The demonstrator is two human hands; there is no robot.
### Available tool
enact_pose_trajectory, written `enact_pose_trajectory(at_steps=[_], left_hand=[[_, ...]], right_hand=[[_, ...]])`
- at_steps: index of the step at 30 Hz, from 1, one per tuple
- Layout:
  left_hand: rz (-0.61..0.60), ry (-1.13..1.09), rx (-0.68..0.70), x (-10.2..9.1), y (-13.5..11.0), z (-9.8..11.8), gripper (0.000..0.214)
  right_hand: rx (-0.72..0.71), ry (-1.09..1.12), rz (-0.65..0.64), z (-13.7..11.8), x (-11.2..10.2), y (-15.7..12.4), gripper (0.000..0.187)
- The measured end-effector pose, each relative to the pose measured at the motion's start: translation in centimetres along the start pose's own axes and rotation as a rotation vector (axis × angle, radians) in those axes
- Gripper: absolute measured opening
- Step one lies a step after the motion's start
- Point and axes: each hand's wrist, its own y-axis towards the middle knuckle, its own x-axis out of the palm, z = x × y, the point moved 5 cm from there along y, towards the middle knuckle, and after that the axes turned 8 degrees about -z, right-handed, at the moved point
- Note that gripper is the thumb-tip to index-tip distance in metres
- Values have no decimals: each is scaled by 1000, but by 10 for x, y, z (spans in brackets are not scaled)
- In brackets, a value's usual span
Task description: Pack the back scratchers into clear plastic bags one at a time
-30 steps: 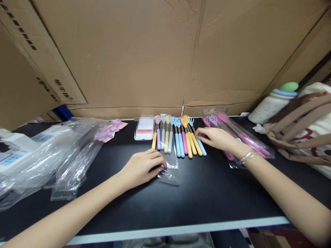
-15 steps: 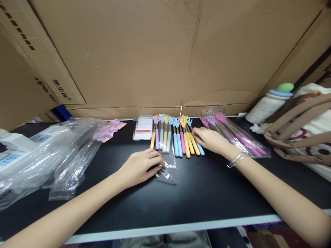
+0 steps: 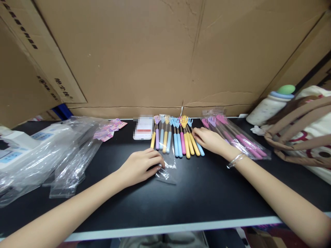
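Note:
My left hand [image 3: 143, 165] rests on the black table with curled fingers, its thumb and fingertips closed on the open end of a clear plastic bag [image 3: 169, 175]. Inside that bag lie several back scratchers [image 3: 164, 141] in blue and yellow, with a purple one beside them. To the right, a loose row of back scratchers [image 3: 188, 141] has blue, pink and yellow handles. My right hand [image 3: 209, 137] is bent over the row's right end, fingers closed around a blue back scratcher [image 3: 201, 148]; the fingertips are partly hidden.
A phone [image 3: 143, 127] lies left of the row. Farther left are pink cards [image 3: 110, 129], clear plastic bags [image 3: 69, 162] and a white device [image 3: 17, 144]. Bagged pink back scratchers [image 3: 248, 143], a bottle [image 3: 269, 106] and a fabric bag [image 3: 307, 137] are rightward. Cardboard [image 3: 144, 55] stands behind.
The view has shifted very slightly. Both hands and the back scratchers keep their places.

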Motion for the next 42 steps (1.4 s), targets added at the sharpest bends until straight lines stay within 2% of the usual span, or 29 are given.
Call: enact_pose_trajectory(at_steps=[25,38,42], left_hand=[[-28,13,-23,-3,-1,4,17],[-31,34,5,-5,-1,6,22],[-10,102,63,-4,-1,11,21]], right_hand=[[18,-43,-2,-5,-3,-2,19],[28,-53,-7,-6,-3,-1,20],[26,-50,-5,-6,-3,0,20]])
